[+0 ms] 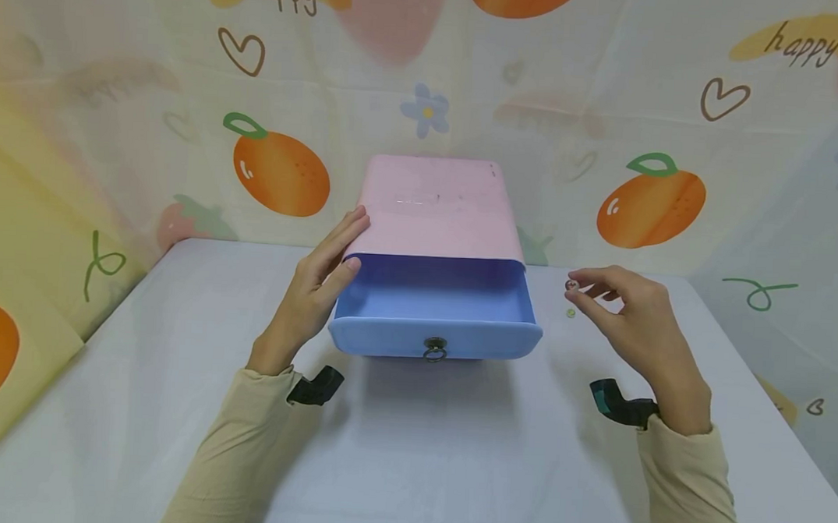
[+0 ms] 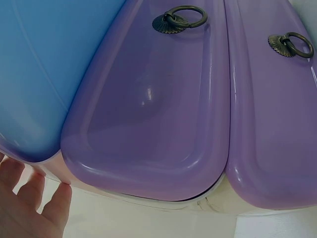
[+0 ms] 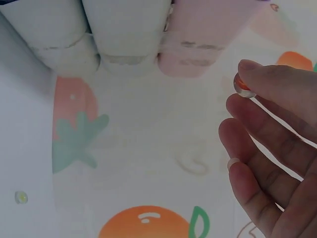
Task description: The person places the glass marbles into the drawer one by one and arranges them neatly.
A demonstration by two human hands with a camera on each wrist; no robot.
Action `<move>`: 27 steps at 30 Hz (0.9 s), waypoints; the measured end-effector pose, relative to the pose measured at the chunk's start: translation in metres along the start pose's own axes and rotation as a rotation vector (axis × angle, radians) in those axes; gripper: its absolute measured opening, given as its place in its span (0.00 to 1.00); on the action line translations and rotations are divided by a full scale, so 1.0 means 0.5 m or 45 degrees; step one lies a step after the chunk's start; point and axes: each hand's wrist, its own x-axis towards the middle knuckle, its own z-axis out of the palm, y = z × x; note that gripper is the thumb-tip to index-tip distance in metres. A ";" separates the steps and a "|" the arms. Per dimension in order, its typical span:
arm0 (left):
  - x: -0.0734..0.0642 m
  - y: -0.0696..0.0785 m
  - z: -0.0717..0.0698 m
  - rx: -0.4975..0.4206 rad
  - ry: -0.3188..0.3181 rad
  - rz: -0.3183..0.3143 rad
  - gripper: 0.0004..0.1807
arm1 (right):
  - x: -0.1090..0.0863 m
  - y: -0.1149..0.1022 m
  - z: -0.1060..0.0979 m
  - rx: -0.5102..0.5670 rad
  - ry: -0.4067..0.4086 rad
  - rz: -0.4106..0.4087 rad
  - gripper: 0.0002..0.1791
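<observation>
A small drawer cabinet with a pink top (image 1: 439,204) stands mid-table, its blue top drawer (image 1: 435,334) pulled out toward me. My left hand (image 1: 312,288) rests against the cabinet's left side near the drawer opening, fingers extended; the left wrist view shows fingertips (image 2: 59,198) touching the pink shell. To the right of the cabinet, my right hand (image 1: 630,317) pinches a clear glass marble with a red-orange core (image 3: 242,86) between thumb and forefinger, above the table. A second marble, clear with yellow-green inside (image 1: 570,312), lies on the table just below those fingertips.
Below the blue drawer are two closed purple drawers (image 2: 153,109) with bronze ring pulls (image 2: 185,17). A white cloth covers the table (image 1: 438,473). Behind it hangs a patterned curtain (image 1: 561,73) with oranges and lettering.
</observation>
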 end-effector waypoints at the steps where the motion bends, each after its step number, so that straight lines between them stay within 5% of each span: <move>1: 0.000 0.000 0.000 0.000 -0.001 0.000 0.28 | 0.000 -0.001 -0.001 0.001 0.006 -0.007 0.14; 19: 0.002 -0.001 0.003 -0.013 -0.003 0.020 0.28 | -0.002 -0.028 -0.014 0.113 0.258 -0.100 0.20; 27: 0.000 -0.003 0.002 -0.002 0.007 0.019 0.28 | 0.002 -0.053 -0.015 0.166 0.264 -0.193 0.18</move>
